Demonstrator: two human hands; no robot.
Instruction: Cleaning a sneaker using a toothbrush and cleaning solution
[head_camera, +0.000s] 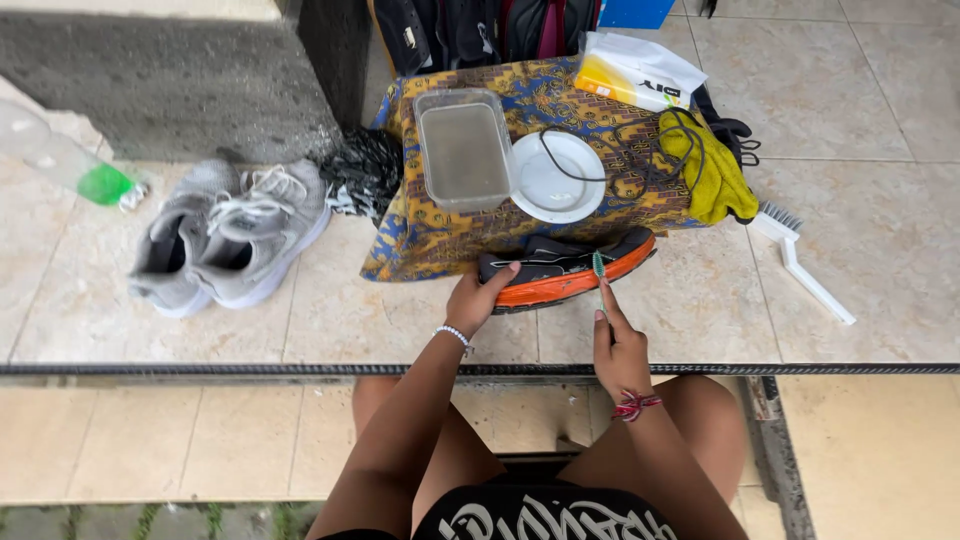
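Observation:
My left hand (477, 297) grips the heel end of a black shoe with an orange sole (565, 281), which lies on its side at the near edge of a patterned cloth (425, 235). My right hand (619, 345) holds a green toothbrush (600, 275) upright, its bristle head against the shoe's orange sole. Both hands wear a wrist bracelet.
On the cloth stand a clear tub of murky water (463, 148), a white plate (557, 178) with black laces, and a yellow rag (708, 165). A white scrub brush (805, 260) lies right. A grey sneaker pair (228, 232), a plastic bottle (65, 160) and a wall sit left.

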